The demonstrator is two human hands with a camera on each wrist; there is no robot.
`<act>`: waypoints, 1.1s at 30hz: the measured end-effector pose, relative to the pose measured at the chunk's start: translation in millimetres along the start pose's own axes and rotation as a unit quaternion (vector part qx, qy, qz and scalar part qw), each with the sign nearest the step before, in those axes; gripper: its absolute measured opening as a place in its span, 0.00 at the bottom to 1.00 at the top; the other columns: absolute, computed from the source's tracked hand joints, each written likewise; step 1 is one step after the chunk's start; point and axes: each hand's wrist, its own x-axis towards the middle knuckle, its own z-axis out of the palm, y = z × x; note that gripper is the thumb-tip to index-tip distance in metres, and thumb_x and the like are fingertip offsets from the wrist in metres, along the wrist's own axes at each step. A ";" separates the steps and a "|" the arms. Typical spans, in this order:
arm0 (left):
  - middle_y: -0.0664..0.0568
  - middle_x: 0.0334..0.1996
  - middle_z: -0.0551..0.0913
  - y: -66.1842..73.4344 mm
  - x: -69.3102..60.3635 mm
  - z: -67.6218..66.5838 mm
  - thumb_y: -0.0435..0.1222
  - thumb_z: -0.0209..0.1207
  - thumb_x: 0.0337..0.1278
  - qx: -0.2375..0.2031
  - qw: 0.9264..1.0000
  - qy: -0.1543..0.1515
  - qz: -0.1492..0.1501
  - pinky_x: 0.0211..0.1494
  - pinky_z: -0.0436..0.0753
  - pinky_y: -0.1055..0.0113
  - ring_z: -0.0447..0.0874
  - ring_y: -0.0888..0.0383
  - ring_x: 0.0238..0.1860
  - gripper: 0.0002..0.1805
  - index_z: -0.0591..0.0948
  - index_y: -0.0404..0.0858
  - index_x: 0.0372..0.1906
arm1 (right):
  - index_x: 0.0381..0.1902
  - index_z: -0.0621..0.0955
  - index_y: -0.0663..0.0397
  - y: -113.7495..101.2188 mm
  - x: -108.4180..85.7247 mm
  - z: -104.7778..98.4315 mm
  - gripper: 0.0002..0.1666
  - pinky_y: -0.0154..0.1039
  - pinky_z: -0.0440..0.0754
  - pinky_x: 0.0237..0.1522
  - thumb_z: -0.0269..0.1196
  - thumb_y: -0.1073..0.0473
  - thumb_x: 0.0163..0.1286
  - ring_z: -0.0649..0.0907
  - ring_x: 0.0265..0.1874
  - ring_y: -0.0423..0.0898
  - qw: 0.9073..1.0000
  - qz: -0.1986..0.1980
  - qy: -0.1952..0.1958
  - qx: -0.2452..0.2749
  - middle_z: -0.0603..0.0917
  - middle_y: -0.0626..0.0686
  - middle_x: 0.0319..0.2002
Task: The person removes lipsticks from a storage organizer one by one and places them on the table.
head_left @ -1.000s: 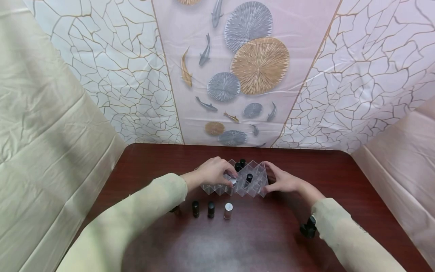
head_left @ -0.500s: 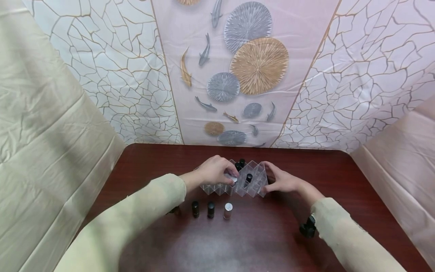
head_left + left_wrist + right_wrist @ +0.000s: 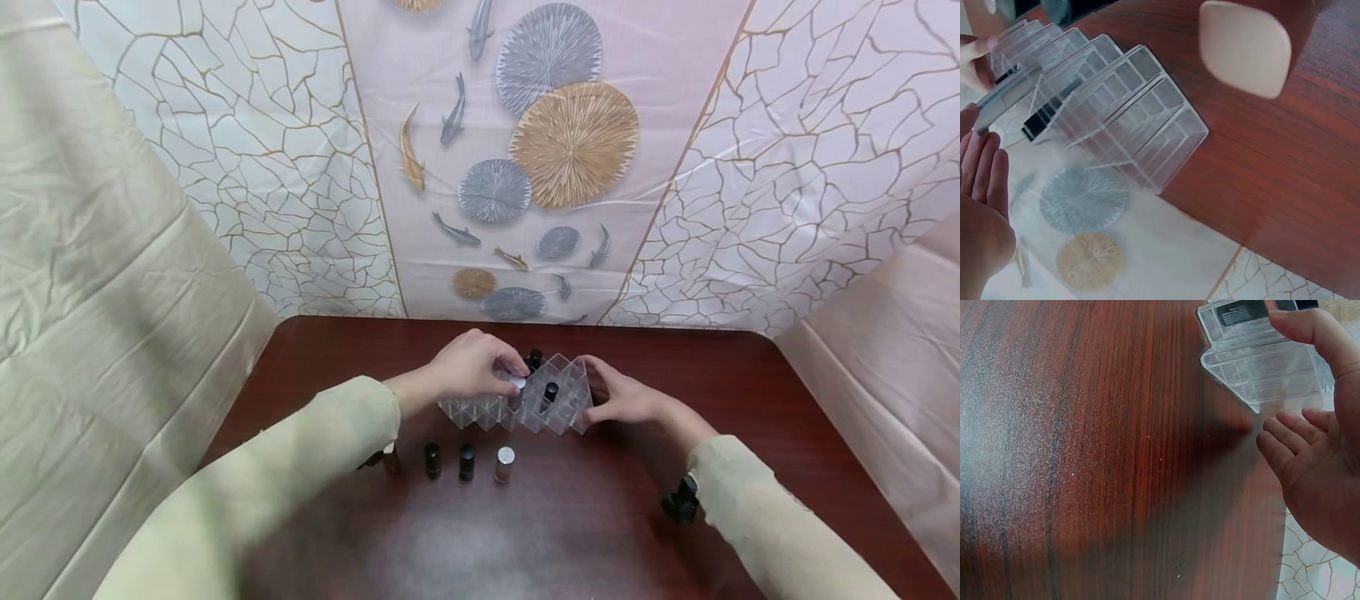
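My left hand pinches a silver lipstick tube between thumb and fingertips, over a clear diamond-celled lipstick organizer. In the left wrist view this tube is tilted, its lower end among the cells; how deep it sits I cannot tell. My right hand grips the organizer's right end, with the thumb on one side and the fingers on the other. A black-capped tube sits in a cell between my hands. Farther back another black cap shows, partly hidden by the left hand.
In front of the organizer stand two black tubes and a silver-capped one. Left of them a brown tube with a pale top shows beside my left sleeve. The dark red table meets patterned cloth at the back.
My left hand has shifted slightly back and up with the silver tube. Its sleeve has moved left, uncovering the brown tube. My right hand stays on the organizer.
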 end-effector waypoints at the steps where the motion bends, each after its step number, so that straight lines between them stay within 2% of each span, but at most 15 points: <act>1: 0.61 0.42 0.94 1.1 -0.1 -1.8 0.40 0.78 0.58 0.000 1.000 0.001 0.000 0.49 0.83 0.73 0.91 0.67 0.44 0.14 0.94 0.46 0.49 | 0.79 0.50 0.74 0.2 0.1 -0.1 0.58 0.69 0.59 0.77 0.73 0.68 0.63 0.59 0.79 0.75 1.000 -0.002 0.000 0.001 0.64 0.79 0.75; 10: 0.61 0.44 0.93 16.0 0.0 -18.1 0.41 0.77 0.59 0.000 1.000 0.004 0.004 0.53 0.83 0.73 0.91 0.66 0.47 0.14 0.93 0.46 0.49 | 0.78 0.51 0.74 -0.7 0.2 0.9 0.56 0.68 0.59 0.77 0.74 0.68 0.63 0.60 0.79 0.75 1.000 -0.008 0.000 0.009 0.65 0.78 0.75; 15: 0.61 0.43 0.94 23.8 -1.2 -20.0 0.41 0.78 0.59 -0.022 1.000 -0.005 0.011 0.52 0.83 0.74 0.92 0.63 0.47 0.14 0.93 0.46 0.49 | 0.78 0.51 0.74 -1.9 0.2 1.0 0.56 0.69 0.60 0.76 0.73 0.68 0.64 0.61 0.78 0.76 1.000 -0.007 0.000 0.001 0.66 0.79 0.74; 22: 0.61 0.42 0.94 30.8 -5.4 -9.1 0.40 0.78 0.58 -0.044 0.999 -0.013 0.028 0.50 0.83 0.77 0.90 0.69 0.44 0.12 0.93 0.46 0.47 | 0.79 0.50 0.73 -2.5 0.0 0.9 0.57 0.68 0.60 0.77 0.73 0.67 0.64 0.60 0.79 0.74 1.000 -0.003 0.000 0.003 0.65 0.78 0.75; 26: 0.60 0.41 0.94 36.6 -8.1 -0.7 0.40 0.79 0.57 -0.043 0.998 -0.022 0.040 0.50 0.83 0.76 0.91 0.67 0.44 0.13 0.93 0.45 0.47 | 0.78 0.50 0.73 -2.3 -0.3 0.8 0.57 0.69 0.60 0.76 0.72 0.68 0.64 0.60 0.79 0.74 1.000 -0.004 -0.001 0.002 0.65 0.79 0.75; 29: 0.60 0.41 0.94 41.2 -10.1 5.6 0.41 0.79 0.57 -0.040 0.998 -0.031 0.038 0.50 0.83 0.75 0.92 0.65 0.45 0.13 0.93 0.45 0.46 | 0.78 0.50 0.73 -2.2 -0.5 0.8 0.57 0.68 0.59 0.77 0.72 0.68 0.63 0.61 0.79 0.75 1.000 -0.007 -0.001 0.000 0.65 0.79 0.74; 33: 0.61 0.39 0.94 45.0 -11.0 14.6 0.41 0.80 0.56 -0.039 0.998 -0.044 0.031 0.48 0.82 0.75 0.91 0.67 0.44 0.12 0.93 0.47 0.45 | 0.79 0.48 0.75 -2.5 -0.6 0.6 0.58 0.68 0.60 0.76 0.72 0.69 0.63 0.60 0.78 0.76 1.000 -0.008 -0.003 -0.003 0.64 0.80 0.75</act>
